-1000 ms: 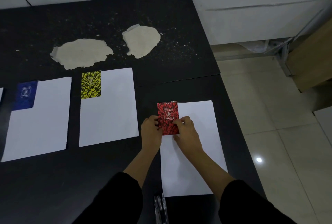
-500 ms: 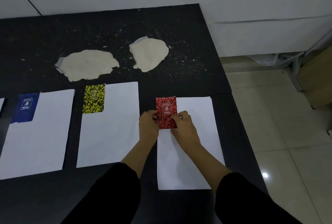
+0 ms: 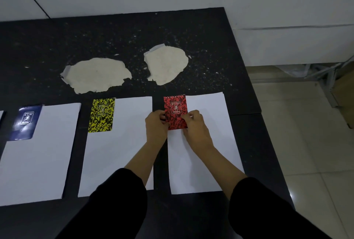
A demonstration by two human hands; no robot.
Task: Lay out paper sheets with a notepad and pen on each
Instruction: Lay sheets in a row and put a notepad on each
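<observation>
The red notepad point(image 3: 175, 111) lay on the top left corner of the rightmost paper sheet point(image 3: 208, 143), its long axis running away from the person and its spiral-bound short edge pointing toward the far side of the black tabletop point(image 3: 210, 33). The left hand point(image 3: 156, 125) pinched the notepad's lower left edge between thumb and fingers, and the right hand point(image 3: 195, 127) pinched its lower right edge in the same way; both grips were closed on the cover, with the lower corners hidden under the fingers.

To the left, a second paper sheet point(image 3: 118, 152) carried a yellow notepad point(image 3: 102, 115) on its top left corner, also lengthwise away from the person. Further left, a third paper sheet point(image 3: 38, 158) held a dark blue notepad point(image 3: 25, 122) that hung partly over the sheet's left edge. All three sheets lay side by side with narrow gaps of tabletop between them, long axes parallel. The edge of one more sheet point(image 3: 1, 115) was cut off at the left border.

Two torn pale patches point(image 3: 97, 74) point(image 3: 166, 65) sat beyond the sheets. The print on each cover was too small to read. Black sleeves point(image 3: 115, 206) covered the forearms and hid the near edge of the tabletop.
</observation>
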